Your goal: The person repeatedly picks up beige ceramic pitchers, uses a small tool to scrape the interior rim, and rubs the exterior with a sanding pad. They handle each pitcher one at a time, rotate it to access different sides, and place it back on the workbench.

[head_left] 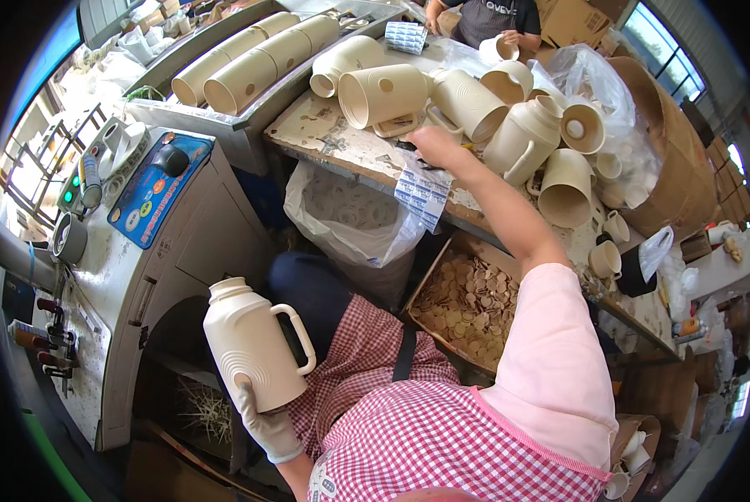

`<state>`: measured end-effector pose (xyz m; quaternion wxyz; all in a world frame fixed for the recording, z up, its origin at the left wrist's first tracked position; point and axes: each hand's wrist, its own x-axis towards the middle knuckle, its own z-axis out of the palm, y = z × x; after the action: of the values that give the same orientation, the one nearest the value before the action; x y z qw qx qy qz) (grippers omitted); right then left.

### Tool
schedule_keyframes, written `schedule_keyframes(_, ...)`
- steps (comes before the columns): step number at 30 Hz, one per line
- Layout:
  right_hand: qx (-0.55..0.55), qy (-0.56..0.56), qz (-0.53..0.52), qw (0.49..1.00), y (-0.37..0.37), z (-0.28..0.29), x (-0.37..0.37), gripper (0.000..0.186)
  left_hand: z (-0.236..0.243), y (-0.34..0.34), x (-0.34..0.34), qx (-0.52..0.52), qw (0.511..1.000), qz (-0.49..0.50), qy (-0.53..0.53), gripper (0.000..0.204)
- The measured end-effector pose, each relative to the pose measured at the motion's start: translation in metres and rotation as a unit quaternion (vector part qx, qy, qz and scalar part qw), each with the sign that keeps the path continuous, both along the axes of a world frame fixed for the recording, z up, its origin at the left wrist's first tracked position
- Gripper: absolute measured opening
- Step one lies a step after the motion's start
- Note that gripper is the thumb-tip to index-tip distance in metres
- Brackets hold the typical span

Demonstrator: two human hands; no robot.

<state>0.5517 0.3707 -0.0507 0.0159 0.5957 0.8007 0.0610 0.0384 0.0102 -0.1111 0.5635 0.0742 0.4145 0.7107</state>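
Observation:
My left hand (271,428), in a pale work glove, grips a cream plastic jug (253,347) low on its body. The jug is upright but tilted, with its handle to the right and a pattern of rings near its base. My bare right hand (432,145) reaches to the table's near edge. Its fingers look closed, beside something small and dark, and what they hold is not clear. Just below it, a sheet of blue and white labels (423,192) hangs over the edge. Several more cream jug bodies (381,95) lie close by on the worktable (325,138).
Under the table stand a white plastic bag (358,222) of rings and a box of round discs (467,301). A machine bench (170,217) is at left, with cylinders (266,67) in a trough behind. Across the table, a person (496,21) handles a cream part.

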Motion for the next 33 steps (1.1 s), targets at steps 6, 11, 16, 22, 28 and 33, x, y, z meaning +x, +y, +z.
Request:
schedule_keyframes(6, 0.105, 0.077, 0.052, 0.99, -0.016, 0.017, -0.022, 0.027, 0.01, 0.015, 0.007, -0.022, 0.998, -0.004, -0.051, 0.05)
schedule_keyframes(11, -0.289, 0.636, -0.073, 0.712, -0.134, 0.039, -0.155, 0.036, 0.007, 0.024, 0.02, -0.006, 0.994, 0.003, -0.107, 0.047)
schedule_keyframes(16, -0.483, 0.593, 0.057, 0.642, -0.244, 0.012, -0.282, 0.049, 0.029, 0.031, 0.033, -0.03, 0.999, -0.023, -0.036, 0.045)
schedule_keyframes(22, -0.484, 0.568, 0.081, 0.661, -0.258, 0.009, -0.31, 0.05, 0.035, 0.033, 0.029, -0.028, 0.997, -0.012, -0.064, 0.046)
schedule_keyframes(28, -0.48, 0.57, 0.092, 0.66, -0.263, -0.001, -0.312, 0.05, 0.027, 0.028, 0.028, -0.002, 0.999, -0.024, -0.039, 0.042)
schedule_keyframes(33, -0.237, 0.401, 0.243, 0.851, -0.268, -0.002, -0.321, 0.058, 0.007, 0.02, 0.028, -0.05, 0.998, 0.012, -0.028, 0.041)
